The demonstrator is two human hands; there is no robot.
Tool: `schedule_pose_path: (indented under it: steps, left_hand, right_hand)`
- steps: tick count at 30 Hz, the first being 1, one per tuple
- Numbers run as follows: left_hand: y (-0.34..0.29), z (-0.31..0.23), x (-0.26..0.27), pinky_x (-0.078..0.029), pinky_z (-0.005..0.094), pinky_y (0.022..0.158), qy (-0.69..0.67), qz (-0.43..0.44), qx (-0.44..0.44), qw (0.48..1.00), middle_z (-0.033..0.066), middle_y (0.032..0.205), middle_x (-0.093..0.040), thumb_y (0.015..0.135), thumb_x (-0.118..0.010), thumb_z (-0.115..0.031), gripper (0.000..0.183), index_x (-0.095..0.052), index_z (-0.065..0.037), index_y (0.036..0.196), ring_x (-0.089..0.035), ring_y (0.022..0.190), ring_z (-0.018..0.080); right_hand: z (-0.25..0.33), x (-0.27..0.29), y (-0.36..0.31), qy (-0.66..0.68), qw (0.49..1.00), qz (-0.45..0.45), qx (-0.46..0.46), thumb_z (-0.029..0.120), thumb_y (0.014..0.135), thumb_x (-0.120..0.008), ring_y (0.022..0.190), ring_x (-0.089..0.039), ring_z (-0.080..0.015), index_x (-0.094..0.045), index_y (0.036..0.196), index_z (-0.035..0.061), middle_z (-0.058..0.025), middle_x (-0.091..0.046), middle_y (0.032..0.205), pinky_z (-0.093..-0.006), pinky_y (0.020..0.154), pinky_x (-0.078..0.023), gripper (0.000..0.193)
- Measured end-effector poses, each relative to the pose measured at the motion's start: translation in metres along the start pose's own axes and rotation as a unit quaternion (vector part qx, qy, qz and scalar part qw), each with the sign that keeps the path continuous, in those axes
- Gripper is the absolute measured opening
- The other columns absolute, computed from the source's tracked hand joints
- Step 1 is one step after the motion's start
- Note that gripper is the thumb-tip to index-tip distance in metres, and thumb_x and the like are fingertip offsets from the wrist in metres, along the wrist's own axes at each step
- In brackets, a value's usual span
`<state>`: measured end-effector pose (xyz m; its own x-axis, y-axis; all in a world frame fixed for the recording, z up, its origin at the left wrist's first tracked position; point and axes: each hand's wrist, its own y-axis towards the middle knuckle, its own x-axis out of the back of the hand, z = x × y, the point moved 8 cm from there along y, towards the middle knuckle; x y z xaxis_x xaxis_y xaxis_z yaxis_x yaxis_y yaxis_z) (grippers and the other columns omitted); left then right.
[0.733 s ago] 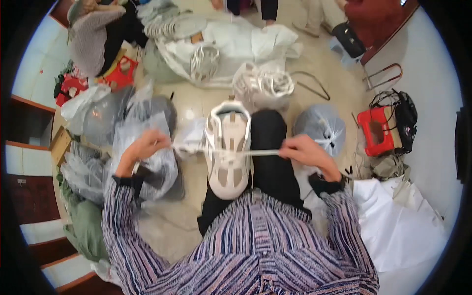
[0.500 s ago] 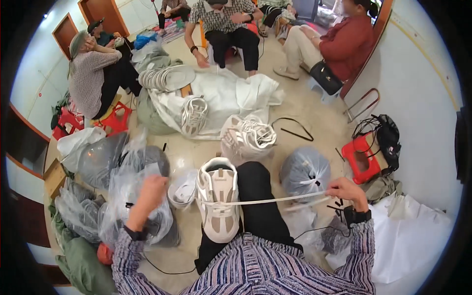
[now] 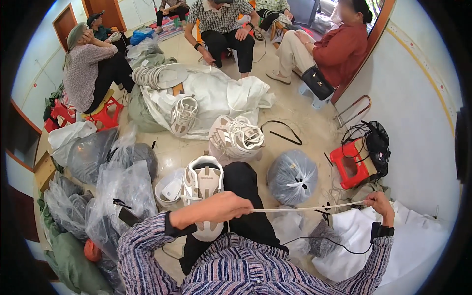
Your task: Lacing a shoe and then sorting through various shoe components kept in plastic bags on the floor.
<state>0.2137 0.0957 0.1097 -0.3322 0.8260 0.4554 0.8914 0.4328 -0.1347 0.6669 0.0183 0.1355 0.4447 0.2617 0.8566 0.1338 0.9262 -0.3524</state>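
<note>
A beige and white sneaker [image 3: 202, 182] rests on my left thigh, toe toward me. My left forearm crosses over it and hides part of its front. My left hand [image 3: 230, 206], just right of the shoe, is closed on a flat pale shoelace [image 3: 307, 209]. The lace runs nearly straight to my right hand [image 3: 379, 202], whose fingers pinch it farther right. Whether the lace passes through the shoe's eyelets is hidden by my left arm. Beyond my knees stands a pile of similar sneakers with loose laces [image 3: 241, 136].
Another sneaker [image 3: 184, 115] lies on a white sack [image 3: 214, 96] near stacked insoles [image 3: 156, 76]. Filled plastic bags [image 3: 123, 184] crowd the left; a tied grey bag [image 3: 292, 177] and a red stool [image 3: 350, 167] stand right. Several people sit farther back.
My left hand has come from left of the shoe across it and taken hold of the lace. My right hand has shifted right, with the lace still held. The view has shifted slightly.
</note>
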Motion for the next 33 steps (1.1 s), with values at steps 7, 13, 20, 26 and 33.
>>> schedule_pose_path:
  steps: [7,13,20,26,33]
  left_hand:
    - [-0.050,-0.023,-0.021,-0.046,0.0423,0.062,0.136,0.038,-0.047,0.989,0.0141,0.075,-0.060,0.080,-0.050,-0.011,0.013,-0.054,-0.002,0.088,-0.059,0.073,0.0350]
    - [-0.045,-0.023,-0.069,-0.044,0.0362,0.064,0.230,0.031,-0.038,0.972,0.0091,0.069,-0.060,0.073,-0.053,-0.014,0.011,-0.054,-0.005,0.080,-0.060,0.070,0.0253]
    - [-0.020,-0.001,-0.107,-0.039,0.0284,0.061,0.388,-0.010,-0.088,0.917,0.0037,0.071,-0.057,0.073,-0.053,-0.016,0.011,-0.054,-0.007,0.078,-0.056,0.067,0.0163]
    - [-0.054,-0.009,-0.038,-0.044,0.0303,0.064,0.144,-0.274,-0.015,0.951,0.0066,0.075,-0.060,0.078,-0.054,-0.009,0.021,-0.059,-0.002,0.096,-0.058,0.070,0.0193]
    - [-0.091,0.085,0.014,-0.042,0.0236,0.056,-0.116,-0.346,0.276,0.889,0.0042,0.060,-0.058,0.089,-0.047,-0.015,0.028,-0.056,0.003,0.108,-0.053,0.059,0.0077]
  right_hand:
    - [-0.085,-0.048,0.019,-0.326,0.901,-0.257,0.123,0.009,0.069,-0.063,0.056,-0.054,-0.0328,-0.067,0.072,0.0043,-0.0151,-0.057,0.061,-0.0357,0.053,-0.042,0.007]
    - [-0.170,-0.135,0.105,0.753,0.620,-0.197,-0.100,0.009,0.081,-0.054,0.086,-0.058,-0.0178,-0.057,0.105,-0.0007,-0.0093,-0.060,0.093,-0.0305,0.075,-0.049,0.026]
    - [0.093,-0.136,0.155,0.891,0.448,0.044,0.054,0.006,0.083,-0.045,0.103,-0.054,-0.0280,-0.042,0.117,-0.0117,-0.0193,-0.055,0.108,-0.0359,0.093,-0.043,0.038]
    - [0.298,-0.193,0.086,0.615,0.745,0.185,0.179,0.018,0.089,-0.049,0.081,-0.063,-0.0258,-0.046,0.113,-0.0048,-0.0192,-0.061,0.093,-0.0354,0.075,-0.052,0.033]
    - [0.354,-0.274,0.064,0.230,0.945,0.075,0.222,0.016,0.086,-0.046,0.069,-0.057,-0.0425,-0.051,0.090,-0.0009,-0.0250,-0.058,0.070,-0.0494,0.063,-0.044,0.018]
